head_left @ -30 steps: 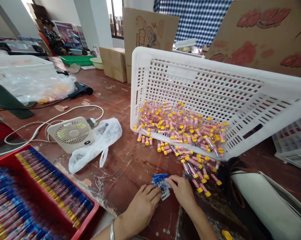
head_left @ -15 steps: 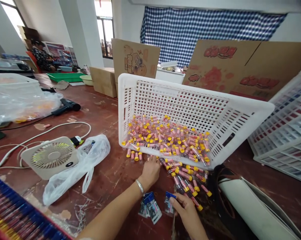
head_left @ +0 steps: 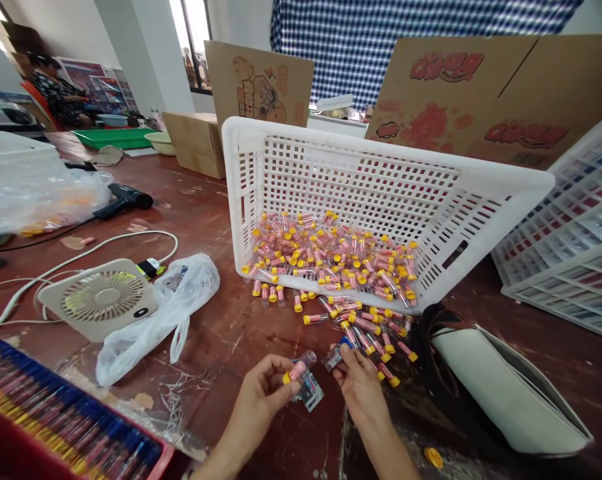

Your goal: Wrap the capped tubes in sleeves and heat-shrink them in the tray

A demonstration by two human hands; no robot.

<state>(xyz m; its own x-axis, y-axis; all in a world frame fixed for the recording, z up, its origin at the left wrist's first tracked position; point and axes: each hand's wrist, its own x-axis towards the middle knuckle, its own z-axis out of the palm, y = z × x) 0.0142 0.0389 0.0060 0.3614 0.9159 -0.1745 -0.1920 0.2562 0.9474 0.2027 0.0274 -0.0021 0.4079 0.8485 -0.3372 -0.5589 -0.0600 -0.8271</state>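
Note:
Between the thumb and fingers of my left hand (head_left: 265, 393) is a small clear tube (head_left: 301, 367) with a yellow cap and pink contents. My right hand (head_left: 363, 383) pinches a small clear plastic sleeve (head_left: 335, 357) with a blue top edge. More printed sleeves (head_left: 311, 393) lie on the table just under the left hand's tube, partly hidden by it. Ahead, a pile of similar yellow-capped tubes (head_left: 365, 333) spills onto the table from a tipped white plastic basket (head_left: 381, 167), which holds many more.
At the lower left stands a red box (head_left: 165, 460) of blue-topped, packed tubes. A small fan (head_left: 101, 300), a plastic bag (head_left: 191, 287) and a hair dryer (head_left: 128, 198) lie on the left. To the right are a pale bag (head_left: 505, 387) and a white crate (head_left: 571, 267). Another person (head_left: 55, 90) sits far left.
My left hand has come back from the basket's front edge with a tube in it, close to the right hand. The right hand still holds the sleeve. The view has tipped downward.

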